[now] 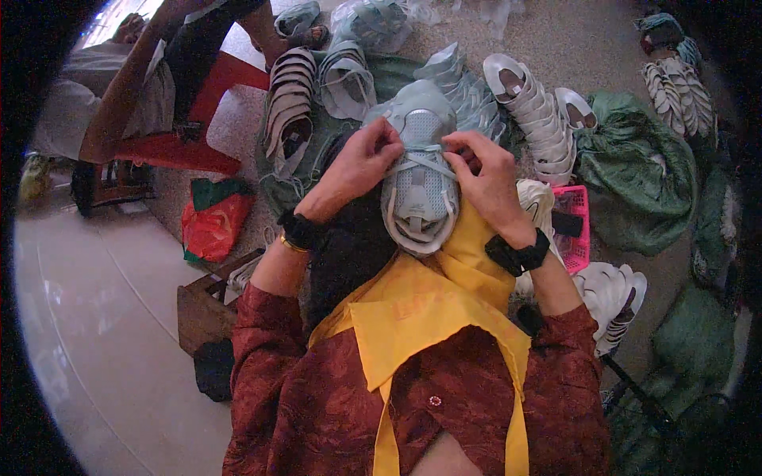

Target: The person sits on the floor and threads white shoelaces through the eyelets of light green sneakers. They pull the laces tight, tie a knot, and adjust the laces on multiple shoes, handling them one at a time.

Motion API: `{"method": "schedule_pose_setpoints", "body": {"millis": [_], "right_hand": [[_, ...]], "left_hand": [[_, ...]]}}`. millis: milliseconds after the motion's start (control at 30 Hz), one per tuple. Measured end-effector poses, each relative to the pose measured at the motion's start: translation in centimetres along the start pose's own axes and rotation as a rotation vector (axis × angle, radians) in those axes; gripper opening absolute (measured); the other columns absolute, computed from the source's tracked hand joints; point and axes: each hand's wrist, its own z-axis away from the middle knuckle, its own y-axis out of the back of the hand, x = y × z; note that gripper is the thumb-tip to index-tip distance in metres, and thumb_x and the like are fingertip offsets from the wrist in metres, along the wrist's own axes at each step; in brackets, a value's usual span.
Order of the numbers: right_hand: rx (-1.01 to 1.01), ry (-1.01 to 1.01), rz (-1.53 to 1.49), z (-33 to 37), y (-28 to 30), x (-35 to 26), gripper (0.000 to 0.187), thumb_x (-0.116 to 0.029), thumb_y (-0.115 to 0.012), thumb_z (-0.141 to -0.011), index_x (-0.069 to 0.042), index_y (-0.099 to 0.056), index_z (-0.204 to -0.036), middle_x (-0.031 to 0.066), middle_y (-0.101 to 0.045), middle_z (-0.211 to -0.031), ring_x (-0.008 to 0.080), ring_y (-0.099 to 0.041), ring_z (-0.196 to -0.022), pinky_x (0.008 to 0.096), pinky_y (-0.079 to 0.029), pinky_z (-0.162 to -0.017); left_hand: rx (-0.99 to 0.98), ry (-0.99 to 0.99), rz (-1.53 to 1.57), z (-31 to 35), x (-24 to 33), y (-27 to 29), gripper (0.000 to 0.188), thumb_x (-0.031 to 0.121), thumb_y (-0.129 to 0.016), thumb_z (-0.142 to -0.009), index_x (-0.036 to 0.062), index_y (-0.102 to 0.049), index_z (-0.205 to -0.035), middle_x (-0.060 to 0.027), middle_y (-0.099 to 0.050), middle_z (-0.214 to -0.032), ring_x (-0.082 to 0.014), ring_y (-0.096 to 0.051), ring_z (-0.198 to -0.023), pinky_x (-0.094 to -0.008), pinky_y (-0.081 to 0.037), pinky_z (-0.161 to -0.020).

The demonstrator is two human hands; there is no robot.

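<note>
A pale grey-blue shoe upper (419,197) rests on my lap, its heel opening towards me and its toe pointing away. A light shoelace (421,159) crosses over its tongue. At the shoe's left edge my left hand (359,168) is closed, thumb and fingertips pinching the lace. My right hand (488,176) is closed in a similar pinch at the right edge, the lace running to its fingertips. The curled fingers partly hide the lace ends. Beneath the shoe lies my yellow apron (429,293).
Nested rows of shoe uppers (533,119) and brown-grey uppers (292,99) lie ahead. A green sack (635,170) and pink basket (586,230) are at right. Left are a red bag (214,222), a wooden box (200,313) and another person's arm (127,95) by a red seat.
</note>
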Motion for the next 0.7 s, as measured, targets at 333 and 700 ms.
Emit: {"method": "schedule_pose_setpoints", "body": {"millis": [333, 700], "right_hand": [[-0.013, 0.103, 0.045, 1.4, 0.7, -0.9, 0.014, -0.008, -0.073, -0.085, -0.001, -0.065, -0.094, 0.0120, -0.066, -0.085, 0.0266, -0.067, -0.076, 0.0346, -0.053, -0.069], [-0.147, -0.176, -0.063, 1.1, 1.5, -1.9, 0.013, -0.005, -0.071, -0.085, -0.002, -0.064, -0.095, 0.0126, -0.064, -0.081, 0.0282, -0.067, -0.078, 0.0355, -0.052, -0.069]], "left_hand": [[-0.084, 0.103, 0.014, 0.0, 0.9, -0.1, 0.013, 0.014, -0.062, -0.097, 0.0042, -0.054, -0.097, 0.0033, -0.053, -0.090, -0.0059, -0.046, -0.086, -0.0224, -0.041, -0.077], [0.205, -0.087, -0.042, 2.3, 1.6, -1.3, 0.018, 0.010, -0.068, -0.090, 0.0017, -0.053, -0.094, -0.0050, -0.053, -0.082, -0.0123, -0.050, -0.074, -0.0279, -0.044, -0.065]]}}
